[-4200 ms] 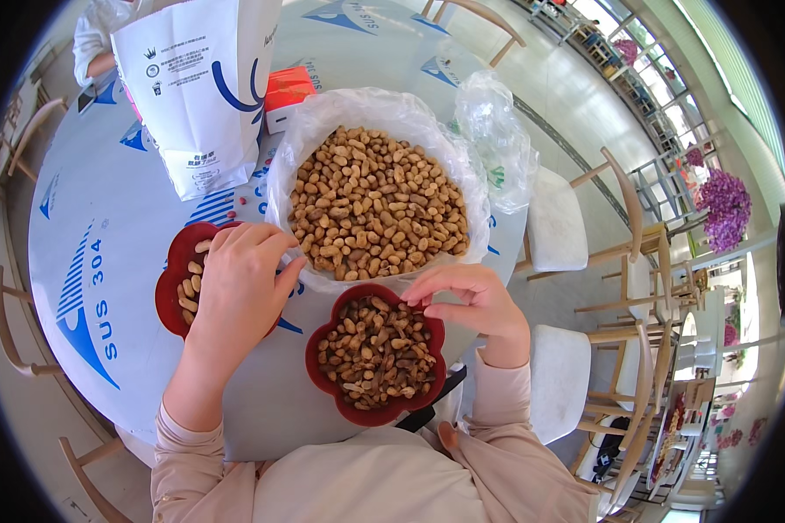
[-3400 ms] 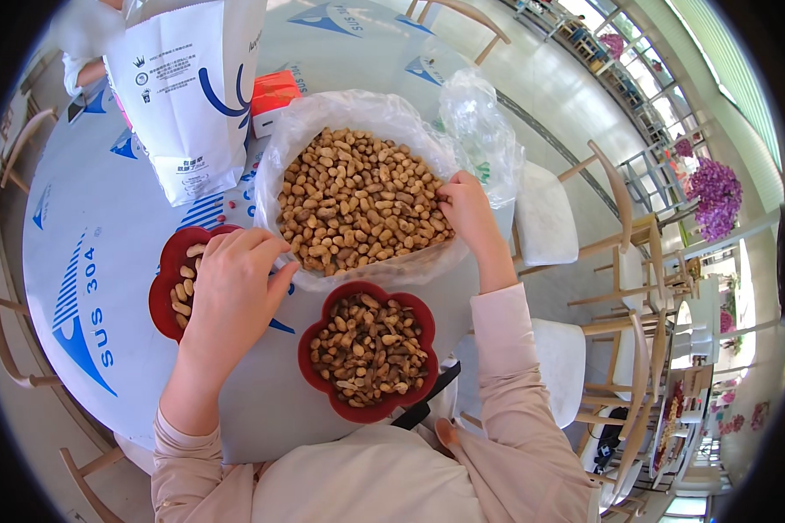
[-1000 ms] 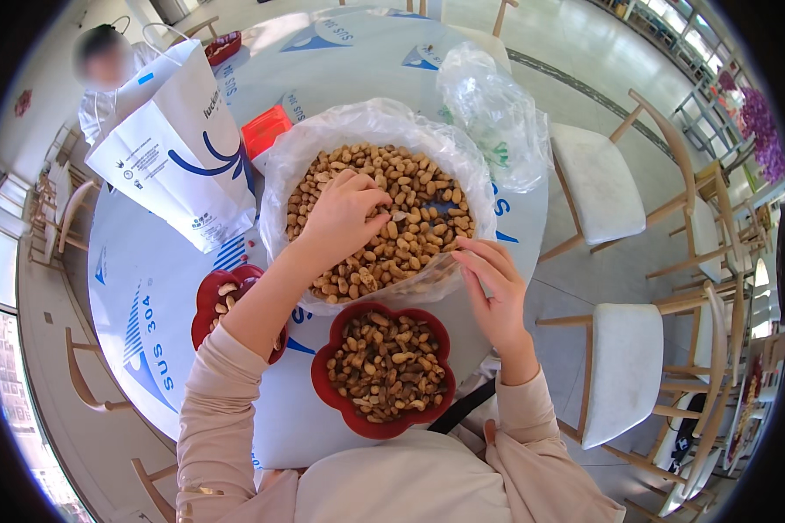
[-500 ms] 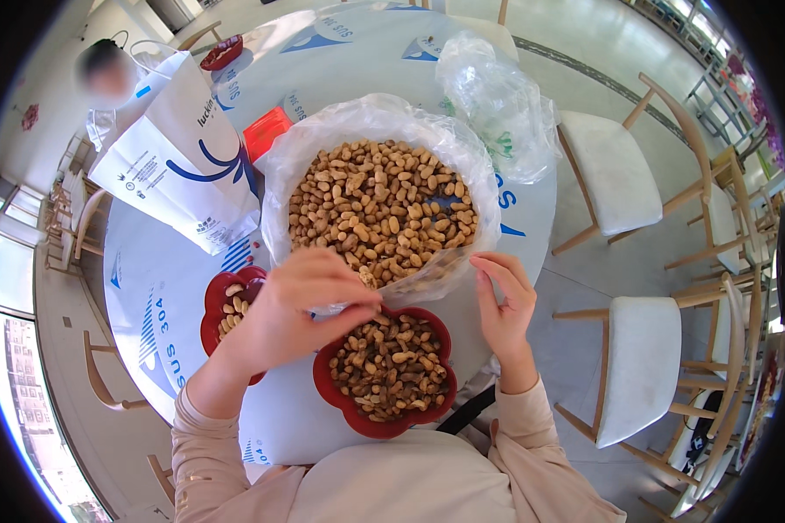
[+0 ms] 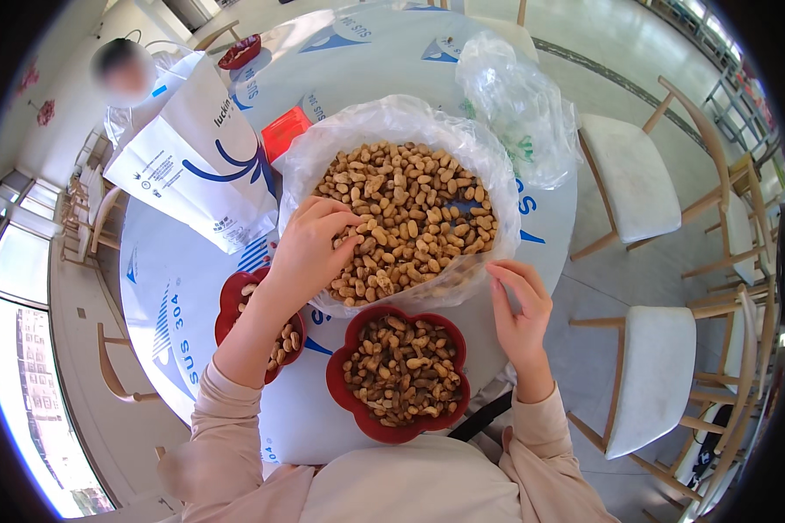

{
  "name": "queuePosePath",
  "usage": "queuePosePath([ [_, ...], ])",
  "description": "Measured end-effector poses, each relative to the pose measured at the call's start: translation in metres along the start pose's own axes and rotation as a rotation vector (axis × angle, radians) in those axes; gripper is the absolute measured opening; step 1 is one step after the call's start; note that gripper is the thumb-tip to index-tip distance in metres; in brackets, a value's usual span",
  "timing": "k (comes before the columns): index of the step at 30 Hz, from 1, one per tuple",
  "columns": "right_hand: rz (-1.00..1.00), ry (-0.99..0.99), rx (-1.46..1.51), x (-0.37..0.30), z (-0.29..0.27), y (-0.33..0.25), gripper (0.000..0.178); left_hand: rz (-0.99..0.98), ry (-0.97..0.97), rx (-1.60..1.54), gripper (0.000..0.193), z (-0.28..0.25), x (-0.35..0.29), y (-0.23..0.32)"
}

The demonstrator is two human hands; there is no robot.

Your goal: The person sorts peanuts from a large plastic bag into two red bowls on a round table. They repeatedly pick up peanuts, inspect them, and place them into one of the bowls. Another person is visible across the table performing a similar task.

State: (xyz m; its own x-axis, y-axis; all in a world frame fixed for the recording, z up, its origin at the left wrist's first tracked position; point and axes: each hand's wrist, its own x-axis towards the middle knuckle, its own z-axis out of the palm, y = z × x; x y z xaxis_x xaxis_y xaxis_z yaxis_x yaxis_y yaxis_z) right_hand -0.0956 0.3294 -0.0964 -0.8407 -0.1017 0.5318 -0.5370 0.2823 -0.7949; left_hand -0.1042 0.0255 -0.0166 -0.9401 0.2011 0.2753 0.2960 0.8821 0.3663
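Observation:
A large clear plastic bag lies spread on the table, heaped with unshelled peanuts. My left hand is over the near left part of the heap, its thumb and fingers pinched on a peanut among the others. At the bag's near right rim is my right hand, thumb and forefinger apart, fingertips close to the plastic. A red flower-shaped bowl full of darker peanuts stands nearest me. Partly behind my left forearm, a second red bowl holds some paler peanuts.
A white paper bag stands at the left, beside a small red box. Crumpled clear plastic lies at the far right edge. Another red dish is at the far left. Chairs stand to the right; a person is beyond the paper bag.
My left hand has moved from above the near red bowl forward onto the peanuts in the bag. My right hand stays by the bag's rim. The whole view has shifted slightly.

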Motion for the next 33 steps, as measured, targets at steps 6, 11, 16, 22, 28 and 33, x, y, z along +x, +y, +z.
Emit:
queuePosePath([
  [6, 0.008, -0.003, -0.007, 0.002, -0.001, -0.001, 0.023, -0.038, -0.150, -0.072, 0.022, 0.020, 0.028, 0.018],
  [11, 0.024, -0.005, 0.013, 0.000, 0.000, 0.000, 0.023, 0.125, -0.160, 0.024, 0.026, 0.051, 0.041, 0.022],
  [16, 0.024, 0.002, 0.028, -0.001, 0.001, 0.001, 0.023, 0.047, -0.258, 0.231, 0.024, 0.063, 0.048, 0.029],
  [22, 0.022, -0.009, 0.038, 0.000, 0.001, 0.000, 0.022, 0.003, -0.181, -0.070, 0.017, 0.057, 0.045, 0.016],
  [28, 0.016, -0.019, 0.044, 0.001, 0.001, -0.002, 0.021, -0.115, -0.093, -0.297, 0.015, 0.038, 0.041, 0.011],
  [33, 0.044, -0.010, 0.057, -0.002, 0.001, 0.001, 0.020, 0.043, -0.209, -0.018, 0.025, 0.049, 0.044, 0.028],
])
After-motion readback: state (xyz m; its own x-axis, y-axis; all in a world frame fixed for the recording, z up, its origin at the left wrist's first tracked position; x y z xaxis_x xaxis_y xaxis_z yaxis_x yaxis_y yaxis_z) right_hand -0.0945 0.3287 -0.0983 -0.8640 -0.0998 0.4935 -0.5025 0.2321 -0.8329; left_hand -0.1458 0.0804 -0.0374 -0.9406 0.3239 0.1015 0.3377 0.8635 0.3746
